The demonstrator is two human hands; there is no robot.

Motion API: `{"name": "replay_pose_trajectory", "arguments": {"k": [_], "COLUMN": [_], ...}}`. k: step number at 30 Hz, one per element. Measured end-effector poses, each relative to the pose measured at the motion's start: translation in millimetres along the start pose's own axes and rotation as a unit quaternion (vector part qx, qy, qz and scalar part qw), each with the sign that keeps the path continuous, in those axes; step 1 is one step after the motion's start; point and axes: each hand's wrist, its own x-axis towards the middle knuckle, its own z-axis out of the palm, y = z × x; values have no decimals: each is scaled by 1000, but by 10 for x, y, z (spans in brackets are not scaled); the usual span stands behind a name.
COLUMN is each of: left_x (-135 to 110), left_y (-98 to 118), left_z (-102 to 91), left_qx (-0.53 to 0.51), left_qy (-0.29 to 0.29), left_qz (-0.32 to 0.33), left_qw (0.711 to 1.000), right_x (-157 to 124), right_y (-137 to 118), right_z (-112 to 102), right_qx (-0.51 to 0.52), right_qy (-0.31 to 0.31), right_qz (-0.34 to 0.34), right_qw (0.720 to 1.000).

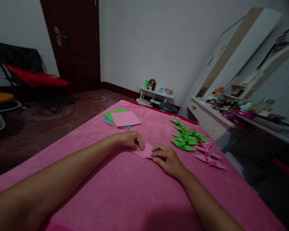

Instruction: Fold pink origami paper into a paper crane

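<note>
Both hands of the person rest over the middle of a pink cloth, with a piece of pink paper lying flat on the cloth between them. The paper appears folded, and its far corner shows uncovered between the hands. The left hand is curled, its fingertips and thumb set down on the left part of the paper. The right hand is bent, with fingers slightly parted and fingertips at the paper's right edge. Whether either hand pinches the paper or merely presses it cannot be determined.

Beyond the left hand, near the far left edge of the cloth, lies a stack of square sheets: a pink sheet on top, with a green sheet and a blue sheet showing beneath it. To the right of the right hand, well apart from the stack, a cluster of green folded figures with pointed ends sits close together. Pink folded figures of similar form lie just beside that cluster, on its near right side.

Past the cloth, a low white stand against the wall carries small items, including a green cup
</note>
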Motion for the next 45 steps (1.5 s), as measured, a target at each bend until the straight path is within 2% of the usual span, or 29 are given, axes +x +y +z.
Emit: {"name": "replay_pose_trajectory", "arguments": {"k": [5,11,15,26,36,39,45], "left_x": [6,32,51,38,67,67,102], "left_y": [2,-15,-39,-50,-48,-21,-33], "left_z": [4,17,40,68,113,131,186], "left_qx": [2,-26,-38,-40,7,14,49], "left_qy": [0,12,27,33,45,44,93], "left_qz": [-5,-8,-33,-40,-41,-48,-60], "left_qw": [1000,1000,998,998,998,998,993], "right_x": [7,14,40,65,76,82,101], "right_y": [-53,-56,-48,36,-41,-52,-58], "right_z": [79,160,198,304,290,291,274], "right_qx": [-27,46,41,1,-56,-59,-66], "right_qy": [1,24,51,99,120,115,94], "right_qz": [3,89,134,175,212,224,245], "right_qw": [1000,995,989,980,968,966,963]}}
